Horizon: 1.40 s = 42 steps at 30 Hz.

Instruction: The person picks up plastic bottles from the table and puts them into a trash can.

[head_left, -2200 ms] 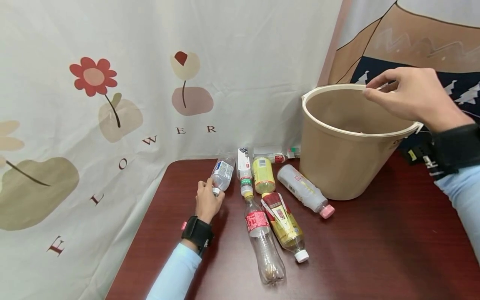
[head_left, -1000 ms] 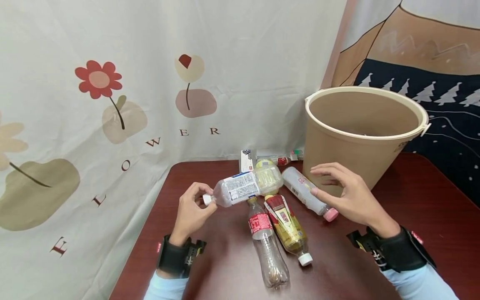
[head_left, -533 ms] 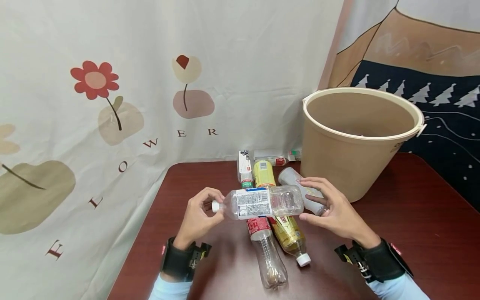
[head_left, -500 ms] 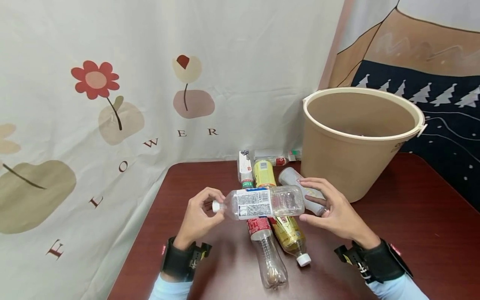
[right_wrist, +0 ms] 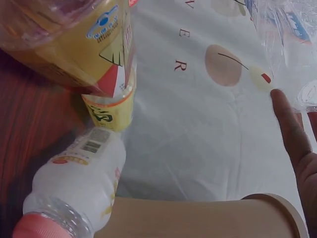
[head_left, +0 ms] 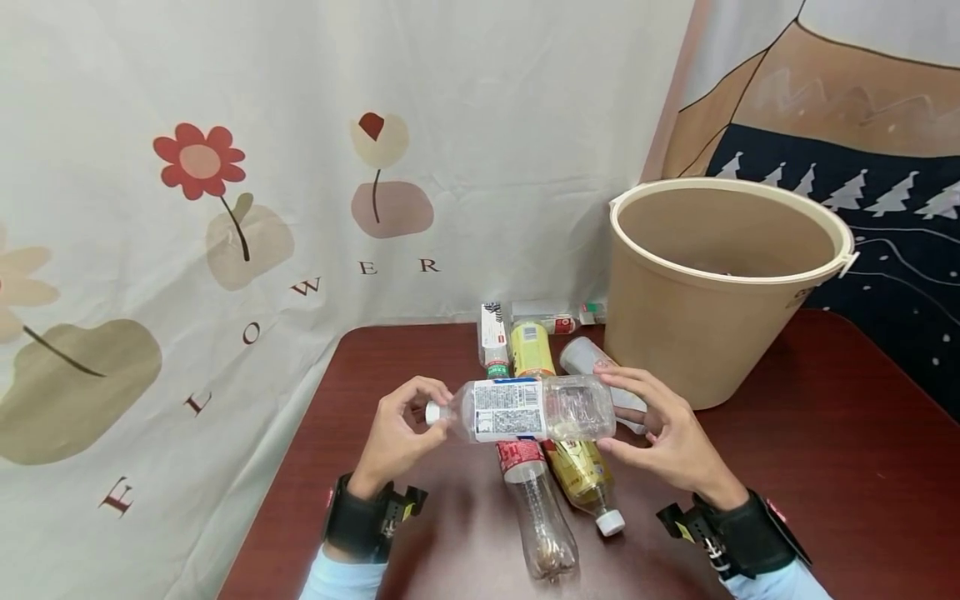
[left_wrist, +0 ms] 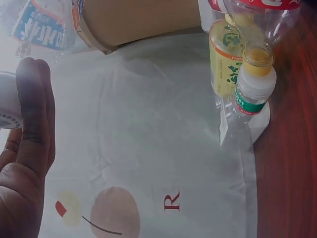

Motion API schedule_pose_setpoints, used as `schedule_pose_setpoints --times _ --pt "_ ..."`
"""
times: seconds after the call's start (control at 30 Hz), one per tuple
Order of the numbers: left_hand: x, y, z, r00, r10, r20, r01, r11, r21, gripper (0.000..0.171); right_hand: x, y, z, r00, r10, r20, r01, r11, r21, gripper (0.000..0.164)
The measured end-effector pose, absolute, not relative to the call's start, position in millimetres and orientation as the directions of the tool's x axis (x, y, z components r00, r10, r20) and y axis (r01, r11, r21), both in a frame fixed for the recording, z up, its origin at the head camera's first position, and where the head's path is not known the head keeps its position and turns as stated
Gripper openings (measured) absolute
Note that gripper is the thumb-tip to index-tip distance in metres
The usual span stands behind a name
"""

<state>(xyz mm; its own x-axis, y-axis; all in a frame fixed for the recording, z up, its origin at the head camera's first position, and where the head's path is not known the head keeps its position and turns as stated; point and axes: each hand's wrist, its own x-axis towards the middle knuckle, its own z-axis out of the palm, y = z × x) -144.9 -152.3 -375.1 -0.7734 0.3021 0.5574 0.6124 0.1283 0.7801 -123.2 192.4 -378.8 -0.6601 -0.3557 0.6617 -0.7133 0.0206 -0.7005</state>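
A clear plastic bottle (head_left: pixel 577 408) with a white-and-blue label lies sideways in the air above the table. My left hand (head_left: pixel 401 433) pinches it at the white cap and neck. At the other end my right hand (head_left: pixel 667 429) holds the base, thumb below and fingers above. Under it on the table are a cola bottle (head_left: pixel 540 517) with a red label and a tea bottle (head_left: pixel 581 479) with a yellow-brown label, their upper parts hidden. A white bottle (right_wrist: pixel 79 173) with a pink cap lies behind my right hand, partly covered in the head view.
A large beige bucket (head_left: pixel 675 333) stands at the back right of the dark red table (head_left: pixel 840 500). Behind the held bottle lie a yellow-labelled bottle (head_left: pixel 531 346), a white-labelled bottle (head_left: pixel 493 329) and another clear bottle (head_left: pixel 540 312) along the curtain (head_left: pixel 487 208).
My left hand has lifted the clear bottle off the table's back left and brought it to the middle. My right hand has come down from the bucket and taken the bottle's base.
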Motion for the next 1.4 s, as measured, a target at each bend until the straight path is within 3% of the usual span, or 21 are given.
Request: schedule_pose_setpoints --times 0.27,0.67,1.07,1.23,1.4 --pt "-146 -148 -377 -0.781 0.31 0.542 0.597 0.119 0.793 0.021 -126 194 -387 -0.593 -0.317 0.74 -0.759 -0.086 -0.645 0.078" --pt "-145 -140 -377 -0.802 0.298 0.517 0.57 0.127 0.812 0.023 -125 200 -381 -0.63 -0.327 0.705 -0.728 -0.069 -0.682 0.077" --pt "-150 -126 -380 -0.817 0.342 0.465 0.514 0.067 0.855 0.019 -119 216 -365 -0.659 -0.323 0.679 -0.742 0.132 -0.657 0.073" --pt "-155 -120 -378 -0.844 0.36 0.397 0.464 0.121 0.877 0.026 -123 230 -345 -0.649 -0.338 0.682 -0.757 0.19 -0.625 0.074" --pt "-167 -122 -382 -0.893 0.291 0.343 0.409 0.207 0.889 0.029 -126 250 -311 -0.667 -0.324 0.671 -0.743 0.359 -0.565 0.076"
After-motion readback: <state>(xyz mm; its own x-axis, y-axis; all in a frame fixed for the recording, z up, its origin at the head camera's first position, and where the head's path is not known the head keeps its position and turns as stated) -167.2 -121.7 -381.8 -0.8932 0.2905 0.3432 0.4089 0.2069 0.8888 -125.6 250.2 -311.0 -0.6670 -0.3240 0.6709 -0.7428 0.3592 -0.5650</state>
